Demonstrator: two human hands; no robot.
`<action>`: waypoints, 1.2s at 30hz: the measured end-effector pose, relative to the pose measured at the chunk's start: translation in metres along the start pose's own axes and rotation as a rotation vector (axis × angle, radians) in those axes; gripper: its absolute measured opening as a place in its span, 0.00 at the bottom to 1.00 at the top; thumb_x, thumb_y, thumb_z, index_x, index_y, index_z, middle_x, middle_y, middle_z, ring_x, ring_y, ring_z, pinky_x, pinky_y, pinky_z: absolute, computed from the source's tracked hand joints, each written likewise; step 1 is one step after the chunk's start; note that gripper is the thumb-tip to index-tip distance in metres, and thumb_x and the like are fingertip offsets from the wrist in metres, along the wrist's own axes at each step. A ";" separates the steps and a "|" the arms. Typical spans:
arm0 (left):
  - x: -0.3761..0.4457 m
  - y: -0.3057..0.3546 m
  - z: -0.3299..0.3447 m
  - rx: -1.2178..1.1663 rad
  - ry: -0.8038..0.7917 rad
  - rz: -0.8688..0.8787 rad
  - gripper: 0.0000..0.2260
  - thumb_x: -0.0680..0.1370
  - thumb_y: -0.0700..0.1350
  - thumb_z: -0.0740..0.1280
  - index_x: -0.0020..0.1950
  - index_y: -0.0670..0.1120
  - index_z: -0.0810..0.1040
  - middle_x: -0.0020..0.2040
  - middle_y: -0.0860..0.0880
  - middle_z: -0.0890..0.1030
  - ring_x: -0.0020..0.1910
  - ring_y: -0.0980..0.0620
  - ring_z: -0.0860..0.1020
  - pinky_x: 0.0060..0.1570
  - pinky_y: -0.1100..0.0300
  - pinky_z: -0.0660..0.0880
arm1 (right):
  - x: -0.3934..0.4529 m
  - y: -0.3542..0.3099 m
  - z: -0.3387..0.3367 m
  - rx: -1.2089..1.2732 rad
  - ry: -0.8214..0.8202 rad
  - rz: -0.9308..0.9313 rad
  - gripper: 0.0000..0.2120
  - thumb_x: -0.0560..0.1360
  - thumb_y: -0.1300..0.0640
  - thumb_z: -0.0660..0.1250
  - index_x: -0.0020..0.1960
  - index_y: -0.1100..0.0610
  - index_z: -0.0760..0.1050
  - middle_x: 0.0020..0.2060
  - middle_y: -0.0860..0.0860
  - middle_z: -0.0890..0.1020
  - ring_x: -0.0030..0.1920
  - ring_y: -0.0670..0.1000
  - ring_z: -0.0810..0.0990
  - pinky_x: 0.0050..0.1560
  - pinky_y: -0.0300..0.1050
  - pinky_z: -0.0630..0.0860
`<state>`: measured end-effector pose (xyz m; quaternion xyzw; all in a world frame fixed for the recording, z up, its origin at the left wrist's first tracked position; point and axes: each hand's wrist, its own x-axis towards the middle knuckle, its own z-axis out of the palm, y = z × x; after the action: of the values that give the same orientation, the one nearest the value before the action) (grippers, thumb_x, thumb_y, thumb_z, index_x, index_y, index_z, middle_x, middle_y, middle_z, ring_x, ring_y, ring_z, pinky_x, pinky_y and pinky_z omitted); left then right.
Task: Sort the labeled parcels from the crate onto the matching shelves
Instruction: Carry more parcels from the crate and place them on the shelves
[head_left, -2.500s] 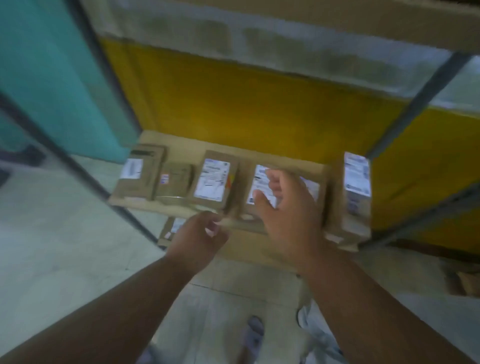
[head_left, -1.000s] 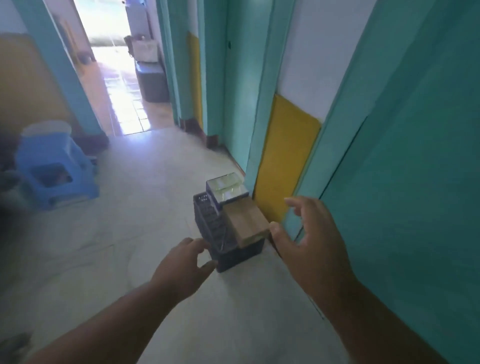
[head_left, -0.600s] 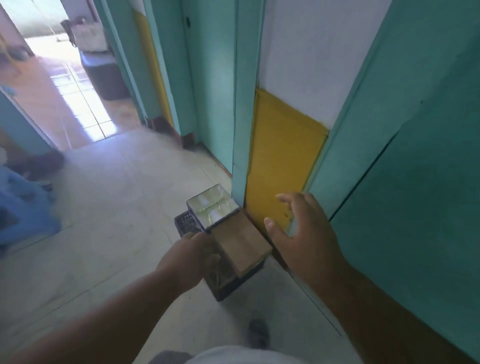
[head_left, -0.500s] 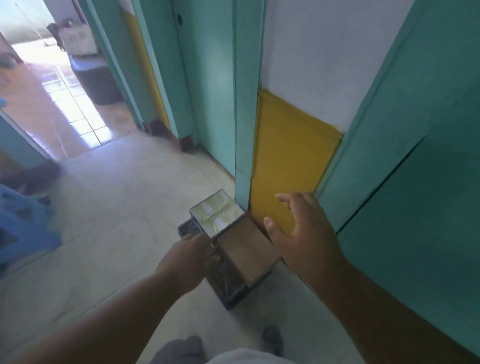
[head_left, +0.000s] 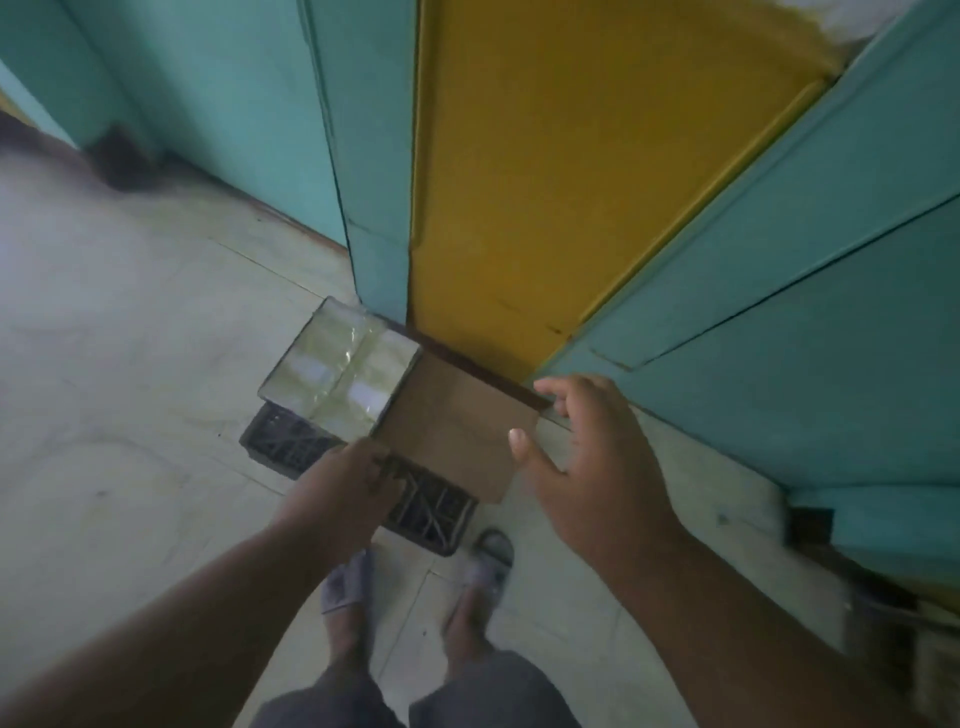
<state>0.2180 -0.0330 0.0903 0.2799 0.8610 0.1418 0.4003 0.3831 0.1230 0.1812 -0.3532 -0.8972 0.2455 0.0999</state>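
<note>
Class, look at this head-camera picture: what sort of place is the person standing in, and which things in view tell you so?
Probably an indoor hallway or room edge in a building, not a proper warehouse. Clues: the pale tiled floor, the painted yellow wall panel between teal door frames, and a dark plastic crate holding parcels on the floor.

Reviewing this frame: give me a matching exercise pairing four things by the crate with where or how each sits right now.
Things:
1. brown parcel
2. tape-wrapped parcel
3. left hand
4. right hand

States:
A. spread open beside the brown parcel's right edge
B. shiny, on the far end of the black crate
C. at the brown parcel's near-left corner, fingers curled
D. plain cardboard, no label visible, on top of the crate against the yellow wall panel

Pairs: 1-D, 2-B, 3-C, 4-A
</note>
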 end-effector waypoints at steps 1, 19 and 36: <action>0.019 -0.007 0.014 -0.014 -0.046 -0.016 0.15 0.78 0.53 0.67 0.61 0.47 0.77 0.53 0.47 0.82 0.51 0.46 0.81 0.52 0.52 0.79 | 0.001 0.015 0.021 -0.004 -0.041 0.063 0.20 0.75 0.52 0.72 0.63 0.58 0.75 0.55 0.52 0.78 0.53 0.43 0.71 0.44 0.22 0.65; 0.208 -0.090 0.202 -0.812 -0.036 -0.474 0.20 0.75 0.56 0.72 0.64 0.57 0.73 0.56 0.50 0.82 0.52 0.51 0.83 0.55 0.48 0.80 | 0.066 0.252 0.294 -0.115 -0.453 0.497 0.52 0.69 0.34 0.73 0.81 0.47 0.46 0.81 0.51 0.41 0.77 0.58 0.62 0.66 0.55 0.71; 0.176 -0.076 0.197 -0.865 0.078 -0.557 0.24 0.74 0.40 0.73 0.63 0.57 0.66 0.52 0.50 0.79 0.52 0.47 0.81 0.58 0.46 0.79 | 0.042 0.276 0.286 0.167 -0.399 0.563 0.52 0.66 0.51 0.81 0.80 0.42 0.51 0.81 0.50 0.43 0.79 0.53 0.56 0.63 0.42 0.61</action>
<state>0.2492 0.0148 -0.1784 -0.1566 0.7799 0.3832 0.4695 0.4126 0.2194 -0.2055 -0.5224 -0.7432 0.4003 -0.1204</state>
